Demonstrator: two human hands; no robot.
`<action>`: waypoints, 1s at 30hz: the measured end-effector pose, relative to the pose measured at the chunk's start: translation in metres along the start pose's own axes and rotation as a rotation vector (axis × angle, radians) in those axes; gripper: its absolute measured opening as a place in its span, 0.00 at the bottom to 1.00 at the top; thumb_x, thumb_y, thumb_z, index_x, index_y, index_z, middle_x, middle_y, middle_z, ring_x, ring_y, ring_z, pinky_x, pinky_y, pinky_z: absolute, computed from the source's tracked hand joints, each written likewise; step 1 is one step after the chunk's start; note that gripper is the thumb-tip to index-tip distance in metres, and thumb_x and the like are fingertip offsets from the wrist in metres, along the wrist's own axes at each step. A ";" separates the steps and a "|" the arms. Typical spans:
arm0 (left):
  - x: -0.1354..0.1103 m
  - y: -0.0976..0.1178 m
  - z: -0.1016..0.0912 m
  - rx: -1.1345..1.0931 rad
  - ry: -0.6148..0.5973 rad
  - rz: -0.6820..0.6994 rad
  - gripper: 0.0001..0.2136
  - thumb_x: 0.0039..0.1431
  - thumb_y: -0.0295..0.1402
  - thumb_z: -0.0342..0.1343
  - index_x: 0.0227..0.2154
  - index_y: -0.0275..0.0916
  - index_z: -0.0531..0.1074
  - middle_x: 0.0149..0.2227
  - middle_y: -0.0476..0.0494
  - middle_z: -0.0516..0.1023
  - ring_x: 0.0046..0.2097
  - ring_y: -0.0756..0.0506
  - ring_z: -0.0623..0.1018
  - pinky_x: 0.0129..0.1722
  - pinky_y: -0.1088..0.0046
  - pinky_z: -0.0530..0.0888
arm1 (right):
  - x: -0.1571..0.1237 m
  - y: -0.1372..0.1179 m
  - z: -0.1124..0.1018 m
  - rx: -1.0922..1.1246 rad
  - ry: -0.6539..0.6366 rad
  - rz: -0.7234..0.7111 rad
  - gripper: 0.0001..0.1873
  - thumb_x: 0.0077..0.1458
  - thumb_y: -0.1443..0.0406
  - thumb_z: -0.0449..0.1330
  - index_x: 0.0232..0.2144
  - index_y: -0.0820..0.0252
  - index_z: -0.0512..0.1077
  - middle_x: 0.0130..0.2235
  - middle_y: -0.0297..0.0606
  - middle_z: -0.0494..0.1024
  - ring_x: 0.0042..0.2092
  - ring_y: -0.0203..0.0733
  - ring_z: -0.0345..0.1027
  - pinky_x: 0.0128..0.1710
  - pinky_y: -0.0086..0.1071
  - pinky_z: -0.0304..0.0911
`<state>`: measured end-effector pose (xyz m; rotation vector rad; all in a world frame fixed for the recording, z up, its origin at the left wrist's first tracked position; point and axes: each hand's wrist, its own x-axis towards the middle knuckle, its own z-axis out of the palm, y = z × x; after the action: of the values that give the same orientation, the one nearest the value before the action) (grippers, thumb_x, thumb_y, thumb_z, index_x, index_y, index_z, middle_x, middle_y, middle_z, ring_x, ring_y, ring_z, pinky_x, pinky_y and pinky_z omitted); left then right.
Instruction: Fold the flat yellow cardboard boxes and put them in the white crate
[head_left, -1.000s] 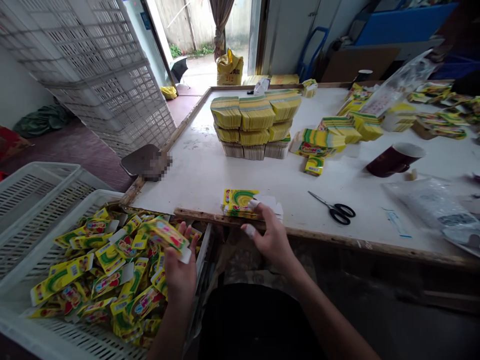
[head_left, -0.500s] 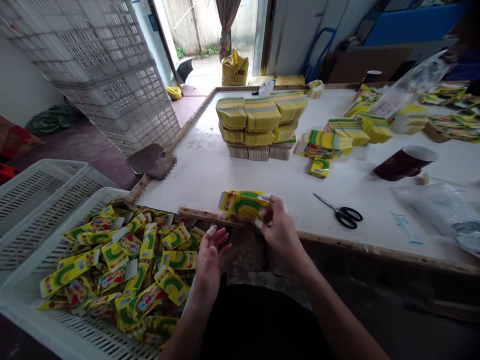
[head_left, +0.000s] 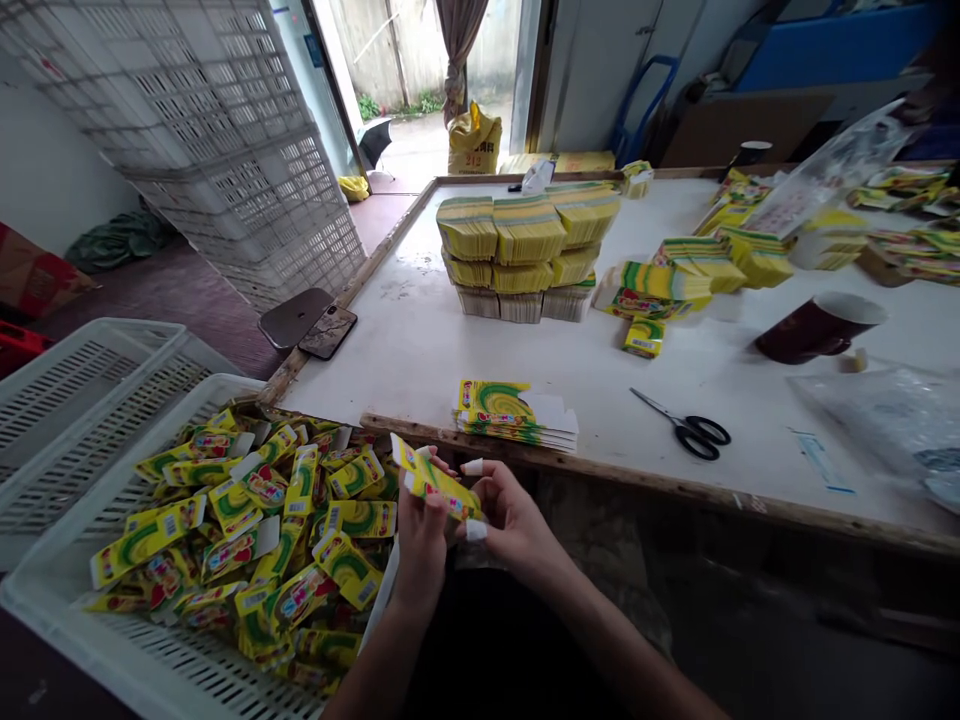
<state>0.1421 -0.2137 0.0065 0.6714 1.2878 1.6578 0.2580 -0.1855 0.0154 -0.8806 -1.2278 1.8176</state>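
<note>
carton (head_left: pixel 435 482) – yellow-green, red print | crate (head_left: pixel 112 660) – white | mug (head_left: pixel 817 325) – maroon

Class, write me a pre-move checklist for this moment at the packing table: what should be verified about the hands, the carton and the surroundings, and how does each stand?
1. Both hands on one carton: ok; left hand and right hand grip it.
2. Carton fully folded: cannot tell.
3. Flat stack within reach at the table edge: ok.
4. White crate has space: ok, though crowded.
5. Scissors clear of the hands: ok.
6. Fingertip covers on: ok on the right hand; left cannot tell.
</note>
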 end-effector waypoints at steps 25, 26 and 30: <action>0.006 0.035 -0.022 0.888 -0.584 0.071 0.31 0.46 0.40 0.64 0.54 0.41 0.61 0.49 0.39 0.75 0.48 0.38 0.76 0.48 0.60 0.72 | -0.007 -0.019 -0.022 -0.812 0.229 -0.635 0.26 0.51 0.65 0.63 0.53 0.52 0.65 0.52 0.42 0.70 0.57 0.51 0.58 0.62 0.51 0.44; 0.002 0.029 -0.018 0.926 -0.523 0.114 0.30 0.48 0.40 0.63 0.53 0.40 0.60 0.47 0.39 0.76 0.46 0.38 0.76 0.46 0.61 0.73 | -0.005 -0.014 -0.021 -0.673 0.335 -0.564 0.34 0.49 0.62 0.65 0.57 0.53 0.59 0.57 0.45 0.66 0.59 0.52 0.55 0.61 0.50 0.47; -0.010 0.010 -0.009 0.992 -0.383 0.286 0.28 0.51 0.39 0.60 0.52 0.38 0.55 0.42 0.37 0.77 0.42 0.39 0.78 0.40 0.63 0.75 | 0.001 0.001 -0.017 0.034 0.276 -0.162 0.41 0.49 0.53 0.64 0.61 0.55 0.53 0.55 0.47 0.69 0.55 0.52 0.64 0.55 0.47 0.60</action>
<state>0.1355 -0.2275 0.0144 1.7257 1.7362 0.9157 0.2717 -0.1774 0.0088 -0.9485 -1.0580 1.5269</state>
